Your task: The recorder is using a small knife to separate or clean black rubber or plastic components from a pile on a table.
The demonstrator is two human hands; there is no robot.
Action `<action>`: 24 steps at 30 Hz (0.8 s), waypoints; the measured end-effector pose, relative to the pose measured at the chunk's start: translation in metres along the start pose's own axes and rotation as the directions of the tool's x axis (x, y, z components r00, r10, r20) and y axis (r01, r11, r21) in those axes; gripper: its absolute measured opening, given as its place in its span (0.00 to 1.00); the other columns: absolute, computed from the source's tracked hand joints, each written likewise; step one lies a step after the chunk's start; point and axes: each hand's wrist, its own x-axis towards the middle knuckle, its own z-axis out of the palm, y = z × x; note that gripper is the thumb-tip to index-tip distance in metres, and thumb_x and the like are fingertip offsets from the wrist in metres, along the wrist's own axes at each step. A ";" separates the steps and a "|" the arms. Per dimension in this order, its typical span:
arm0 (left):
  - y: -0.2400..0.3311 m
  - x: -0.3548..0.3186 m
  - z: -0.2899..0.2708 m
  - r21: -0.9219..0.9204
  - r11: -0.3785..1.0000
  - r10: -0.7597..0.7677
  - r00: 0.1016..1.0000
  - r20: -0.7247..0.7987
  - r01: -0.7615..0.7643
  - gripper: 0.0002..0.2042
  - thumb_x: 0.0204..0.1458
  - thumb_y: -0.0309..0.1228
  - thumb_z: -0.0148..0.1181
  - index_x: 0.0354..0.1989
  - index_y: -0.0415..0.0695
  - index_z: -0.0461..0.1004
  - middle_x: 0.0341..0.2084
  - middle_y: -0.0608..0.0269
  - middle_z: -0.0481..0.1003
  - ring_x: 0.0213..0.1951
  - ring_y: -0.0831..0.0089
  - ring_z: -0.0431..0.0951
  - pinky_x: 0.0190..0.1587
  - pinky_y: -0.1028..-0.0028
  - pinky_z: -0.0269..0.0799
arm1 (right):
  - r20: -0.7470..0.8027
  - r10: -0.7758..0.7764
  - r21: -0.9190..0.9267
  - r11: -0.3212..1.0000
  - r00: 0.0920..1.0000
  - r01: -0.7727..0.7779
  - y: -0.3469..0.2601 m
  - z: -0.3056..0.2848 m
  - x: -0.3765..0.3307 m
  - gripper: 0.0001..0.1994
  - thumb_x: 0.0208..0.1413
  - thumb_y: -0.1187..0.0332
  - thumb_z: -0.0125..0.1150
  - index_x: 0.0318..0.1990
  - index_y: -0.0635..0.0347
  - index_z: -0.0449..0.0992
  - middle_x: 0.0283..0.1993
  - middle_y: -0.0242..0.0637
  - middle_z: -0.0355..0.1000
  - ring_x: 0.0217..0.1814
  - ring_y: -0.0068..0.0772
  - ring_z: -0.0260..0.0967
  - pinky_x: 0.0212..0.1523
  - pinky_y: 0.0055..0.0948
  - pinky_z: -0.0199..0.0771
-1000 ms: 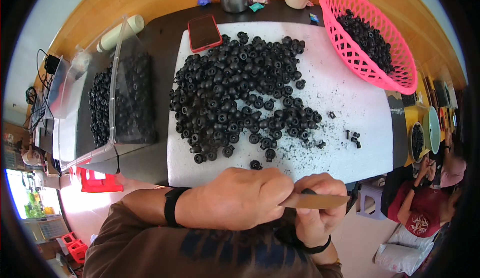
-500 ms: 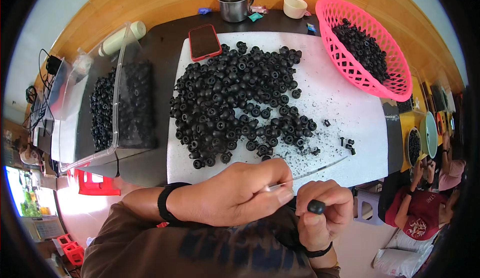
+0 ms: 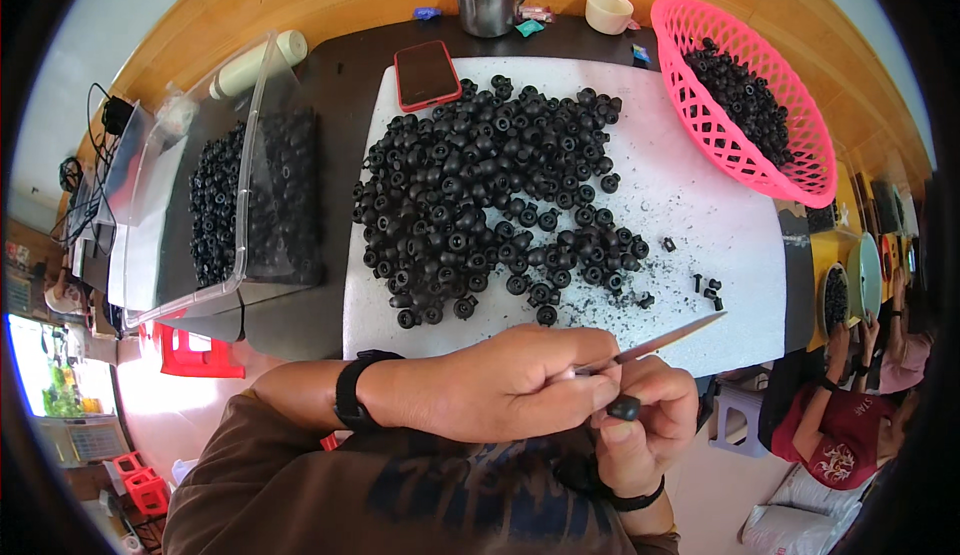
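My left hand (image 3: 505,383) is closed around the light handle of a knife. Its blade (image 3: 672,338) points up and to the right, passing just above my right hand (image 3: 668,403). Between the thumb and fingers of that hand is a small rounded black plastic or rubber part (image 3: 623,408), near the base of the blade; whether they touch I cannot tell. Ahead of both hands, a large pile of similar black parts (image 3: 470,175), many with a hole, lies on a white foam board (image 3: 745,255).
Black crumbs and cut-off bits (image 3: 712,292) lie on the board. A pink basket (image 3: 822,180) of black pieces overlaps its far right corner. At left stands a clear bin (image 3: 248,145) holding black parts. A phone (image 3: 427,77), steel mug (image 3: 487,7) and co-worker (image 3: 835,425) are also visible.
The knife has moved from a blurred, lower slant to a steeper one, nearer my right hand. My left hand has shifted right, so the hands now overlap. The whole view has shifted slightly.
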 end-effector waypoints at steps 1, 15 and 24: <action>-0.002 0.000 0.001 0.018 1.000 0.009 0.999 -0.030 -0.009 0.08 0.55 0.32 0.48 0.32 0.41 0.65 0.17 0.68 0.65 0.20 0.81 0.63 0.23 0.78 0.60 | 0.003 0.006 0.005 1.000 1.000 -0.006 0.000 0.000 0.001 0.13 0.47 0.78 0.60 0.39 0.63 0.63 0.35 0.41 0.66 0.36 0.28 0.64 0.41 0.26 0.64; -0.003 -0.006 0.006 0.699 0.676 0.344 0.939 -0.022 -0.232 0.08 0.41 0.29 0.62 0.24 0.43 0.67 0.15 0.63 0.67 0.15 0.67 0.70 0.15 0.71 0.62 | -0.040 -0.029 0.007 1.000 0.999 0.029 0.002 0.001 0.003 0.13 0.46 0.81 0.59 0.37 0.64 0.62 0.34 0.43 0.66 0.34 0.27 0.64 0.37 0.23 0.68; -0.008 -0.006 0.010 0.707 0.699 0.208 0.977 -0.051 -0.112 0.08 0.45 0.29 0.58 0.25 0.42 0.65 0.15 0.58 0.66 0.18 0.62 0.71 0.18 0.68 0.64 | -0.087 0.017 -0.070 0.997 0.996 -0.023 0.001 -0.002 -0.004 0.15 0.45 0.79 0.62 0.37 0.64 0.62 0.32 0.42 0.67 0.31 0.28 0.65 0.34 0.25 0.68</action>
